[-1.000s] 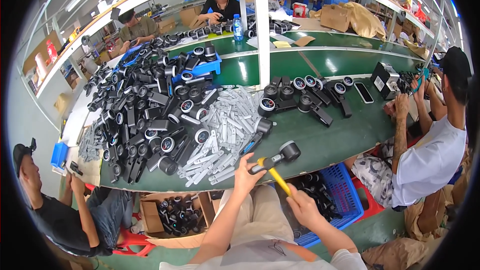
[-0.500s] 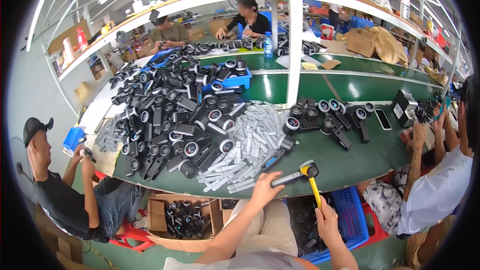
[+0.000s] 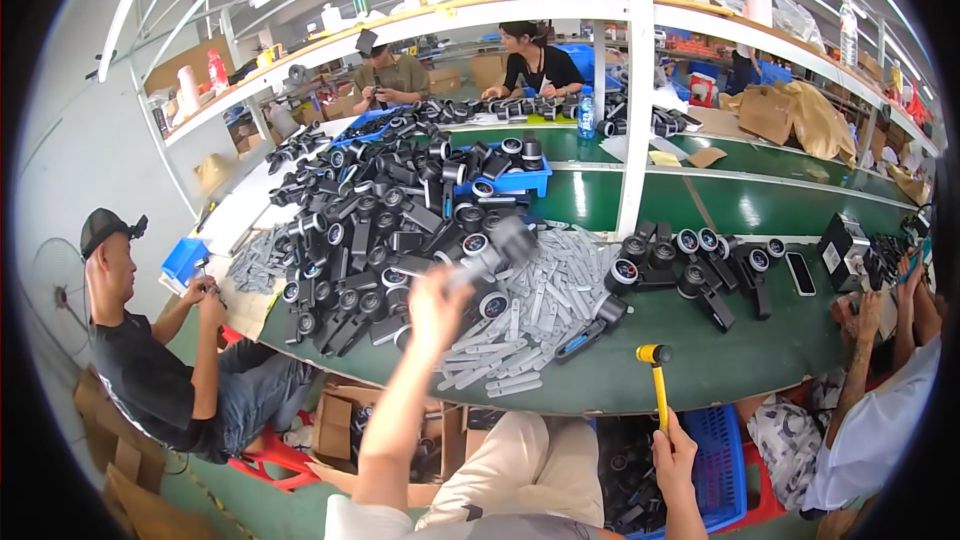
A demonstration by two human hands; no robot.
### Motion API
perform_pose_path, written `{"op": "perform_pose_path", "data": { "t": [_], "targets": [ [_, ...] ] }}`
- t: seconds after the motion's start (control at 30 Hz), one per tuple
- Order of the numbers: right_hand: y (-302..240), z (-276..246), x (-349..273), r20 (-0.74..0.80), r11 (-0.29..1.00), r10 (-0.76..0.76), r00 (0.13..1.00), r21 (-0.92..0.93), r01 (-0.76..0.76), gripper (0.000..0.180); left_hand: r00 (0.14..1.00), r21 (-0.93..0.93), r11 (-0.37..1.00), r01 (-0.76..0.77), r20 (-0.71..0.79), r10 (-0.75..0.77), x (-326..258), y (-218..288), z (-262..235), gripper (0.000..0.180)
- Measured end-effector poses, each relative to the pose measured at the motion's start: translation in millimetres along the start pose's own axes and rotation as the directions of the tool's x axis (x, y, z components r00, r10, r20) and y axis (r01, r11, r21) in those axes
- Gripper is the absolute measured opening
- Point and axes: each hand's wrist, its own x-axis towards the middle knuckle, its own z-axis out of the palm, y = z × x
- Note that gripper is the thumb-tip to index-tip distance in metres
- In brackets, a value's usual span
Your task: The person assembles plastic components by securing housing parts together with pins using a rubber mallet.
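Note:
My left hand (image 3: 437, 308) is stretched out over the pile, fingers closed round the grey handle of a black device (image 3: 512, 242) with a thick round head. Motion smears the device and fingertips. Beneath it lie many flat grey plastic strips (image 3: 545, 305), next to a heap of similar black handled devices (image 3: 375, 225) with round white-rimmed ends. Near the table's front edge, my right hand (image 3: 674, 452) grips the handle of a yellow mallet (image 3: 659, 380), its black-tipped head upward and touching nothing.
A green work table (image 3: 690, 370) spans the front. Several devices stand by a white post (image 3: 636, 110), with a phone (image 3: 800, 274) farther right. Below are a blue crate (image 3: 722, 480) and a cardboard box (image 3: 335, 430). People sit at left, right and across.
My left hand has carried the black device up and left from the table's front edge to above the pile. The mallet has parted from it. The whole view has shifted somewhat.

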Motion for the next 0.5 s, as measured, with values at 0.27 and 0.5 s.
{"op": "perform_pose_path", "data": {
  "t": [0.27, 0.5],
  "targets": [
    [26.0, 13.7, -5.4, 0.102, 0.994, -0.105, 0.989, 0.019, 0.104, 0.044, 0.985, -0.138, 0.989, -0.045, -0.171, 0.021, 113.0, -134.2, -0.3, 0.044],
    [33.1, 11.5, -17.5, 0.133, 0.997, -0.058, 0.989, -0.038, 0.064, 0.044, 0.929, -0.119, 0.963, -0.24, 0.26, 0.264, -24.5, -17.3, 93.2, 0.015]
  ]
}}
